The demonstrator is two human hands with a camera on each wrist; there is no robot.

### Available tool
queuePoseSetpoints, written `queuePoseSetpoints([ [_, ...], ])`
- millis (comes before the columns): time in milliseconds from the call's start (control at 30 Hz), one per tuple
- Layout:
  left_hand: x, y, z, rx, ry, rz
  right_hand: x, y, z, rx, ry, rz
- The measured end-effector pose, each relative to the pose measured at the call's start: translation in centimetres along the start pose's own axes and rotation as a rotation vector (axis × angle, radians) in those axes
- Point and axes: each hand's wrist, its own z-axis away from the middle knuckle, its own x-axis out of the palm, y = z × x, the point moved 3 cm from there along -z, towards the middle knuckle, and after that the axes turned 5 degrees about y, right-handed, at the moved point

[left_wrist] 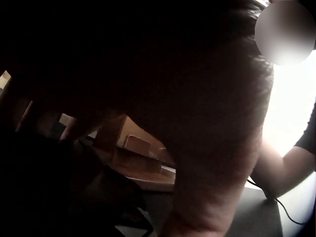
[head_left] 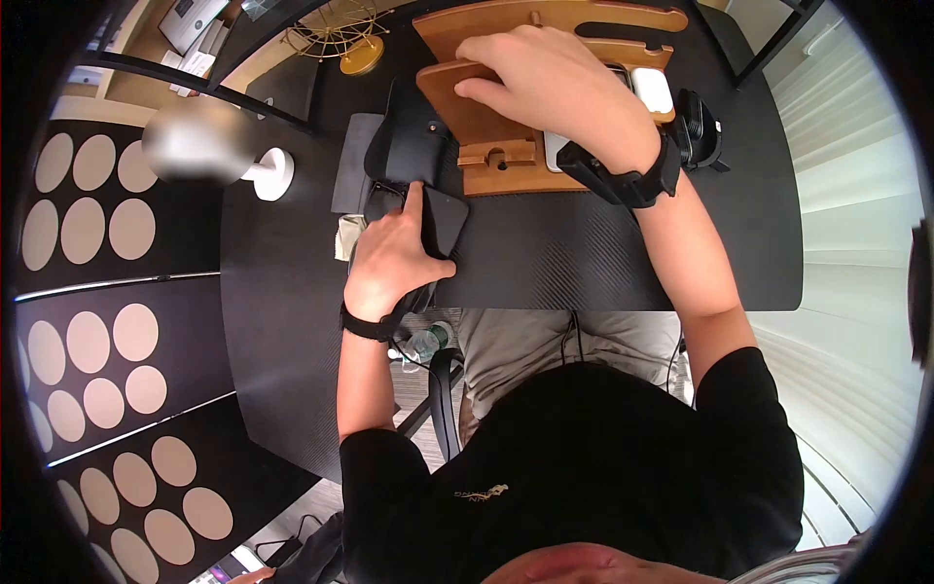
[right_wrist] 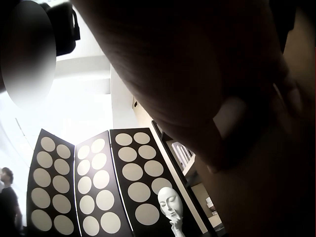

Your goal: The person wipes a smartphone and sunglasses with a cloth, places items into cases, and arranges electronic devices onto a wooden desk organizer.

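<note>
In the head view, my left hand [head_left: 389, 255] lies at the edge of a dark flat phone-like item [head_left: 446, 222], index finger straight, its tip at a black leather-like case [head_left: 413, 151], thumb spread. My right hand [head_left: 559, 83] reaches over a wooden stand [head_left: 472, 112], thumb and fingers on either side of its upright panel's top edge. A white earbud case [head_left: 652, 91] sits on the stand, right of that hand. The left wrist view shows my dark left hand [left_wrist: 207, 123] with the stand beyond; my right hand [right_wrist: 192, 74] fills much of the right wrist view.
A grey flat piece [head_left: 357, 161] and a crumpled pale cloth [head_left: 348, 237] lie left of the case. Black straps or glasses [head_left: 699, 131] are right of the stand. A gold wire ornament [head_left: 362, 55], a white figure's base [head_left: 274, 175] and a dotted screen [head_left: 88, 234] are farther left.
</note>
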Motion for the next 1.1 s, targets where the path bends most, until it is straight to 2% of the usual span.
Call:
queuePoseSetpoints([
  [100,0.2,-0.3,0.0,-0.049,-0.063,0.019,-0.2,0.0,-0.1,-0.009,-0.027,-0.016],
  [167,0.5,-0.8,0.1,0.025,0.032,-0.037,-0.7,-0.2,-0.3,0.006,-0.054,-0.024],
  [233,0.9,-1.3,-0.1,0.025,0.053,-0.028,-0.6,0.0,-0.1,0.024,-0.08,-0.031],
  [300,0.8,-1.2,-0.1,0.026,0.072,-0.016,-0.2,0.4,0.1,-0.012,-0.014,-0.068],
  [367,0.3,-0.8,-0.1,0.056,0.195,0.003,0.0,0.4,0.1,-0.016,-0.005,-0.072],
  [633,0.7,-1.7,-0.6,0.121,0.384,-0.097,-0.2,0.1,0.0,-0.04,0.002,-0.028],
  [700,0.3,-1.4,-0.6,0.144,0.427,-0.105,-0.4,0.6,0.0,-0.066,0.094,-0.11],
  [767,-0.8,-0.5,-0.5,0.198,0.545,0.149,-0.7,0.6,0.5,-0.063,0.092,-0.109],
  [800,-1.2,0.1,-0.3,0.2,0.543,0.151,-1.0,0.4,0.8,-0.06,0.092,-0.109],
  [867,-1.6,0.9,0.2,0.111,0.52,0.442,-1.1,-0.2,1.0,-0.054,0.092,-0.11],
  [900,-1.4,1.0,0.2,0.113,0.521,0.441,-1.1,-0.1,1.1,-0.053,0.094,-0.112],
  [967,-1.3,0.9,0.4,0.163,0.692,0.485,-1.1,-1.2,1.1,-0.048,0.096,-0.115],
  [1000,-1.2,0.8,0.4,0.164,0.692,0.484,-1.2,-1.4,1.2,-0.047,0.098,-0.117],
  [1100,-1.8,0.8,0.7,0.238,0.855,0.436,-1.3,-2.5,1.0,-0.045,0.102,-0.122],
])
